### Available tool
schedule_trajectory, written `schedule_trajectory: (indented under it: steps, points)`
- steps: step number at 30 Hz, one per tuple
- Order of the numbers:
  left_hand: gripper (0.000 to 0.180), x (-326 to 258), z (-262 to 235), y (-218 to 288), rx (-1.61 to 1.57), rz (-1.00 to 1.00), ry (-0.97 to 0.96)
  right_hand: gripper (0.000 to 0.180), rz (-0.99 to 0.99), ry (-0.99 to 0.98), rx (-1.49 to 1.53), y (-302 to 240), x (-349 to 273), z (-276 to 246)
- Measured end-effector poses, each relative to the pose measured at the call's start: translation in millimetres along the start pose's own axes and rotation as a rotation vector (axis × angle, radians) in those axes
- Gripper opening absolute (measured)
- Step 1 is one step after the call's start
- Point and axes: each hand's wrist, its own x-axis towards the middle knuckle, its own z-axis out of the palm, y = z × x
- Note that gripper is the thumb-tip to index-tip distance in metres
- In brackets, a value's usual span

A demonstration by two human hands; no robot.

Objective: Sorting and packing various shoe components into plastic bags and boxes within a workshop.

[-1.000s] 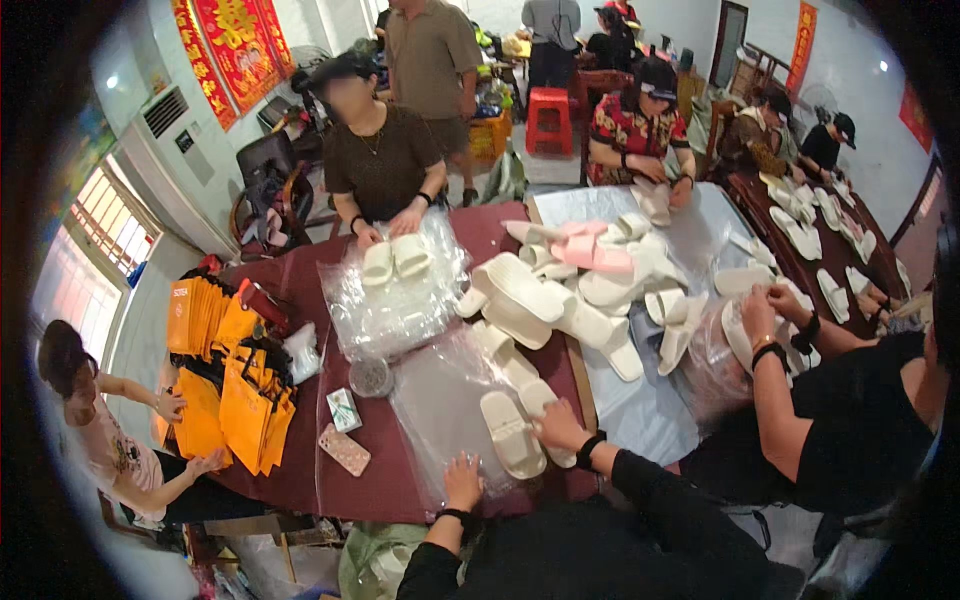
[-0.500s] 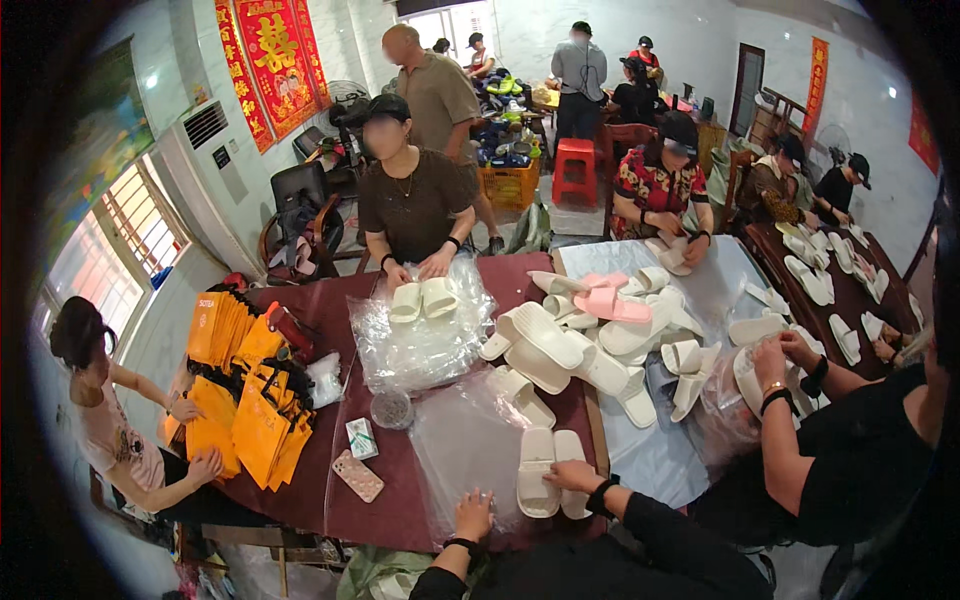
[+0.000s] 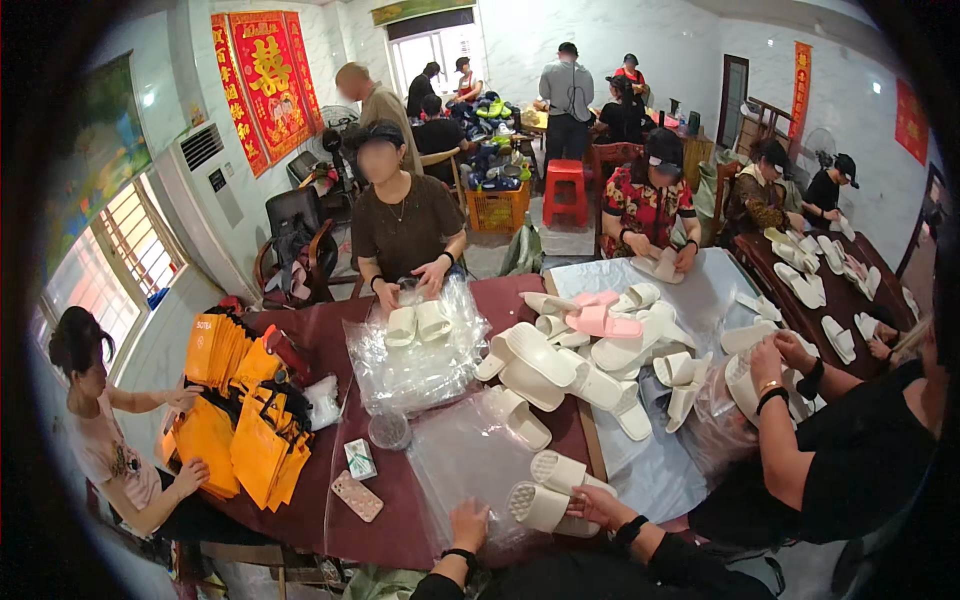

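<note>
Right hand [image 3: 597, 503] fingers hold a white slipper pair [image 3: 545, 490] at the counter [image 3: 400, 500] near edge; left hand [image 3: 468, 522] pins a clear bag [image 3: 470, 455]. Risk: slick plastic slips, slippers misalign.

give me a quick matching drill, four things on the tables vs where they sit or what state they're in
Things:
1. pink slippers
2. orange bags
3. phone
4. cream slipper pair

Places or states:
A. stacked at the table's left end
B. held by the right hand
C. flat on the maroon cloth, left of the clear bags
D. on top of the slipper heap in the middle

Pairs: 1-D, 2-A, 3-C, 4-B
</note>
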Motion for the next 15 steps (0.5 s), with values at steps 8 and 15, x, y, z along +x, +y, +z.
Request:
schedule_trajectory:
  steps: [8,15]
  points:
    - [0.047,-9,-6,7,0.029,-0.140,-0.278,0.044,-0.272,0.107,-0.779,51,55,-47]
    - [0.049,-13,6,4,-0.045,-0.180,-0.270,0.034,-0.670,0.546,-1.700,44,34,-22]
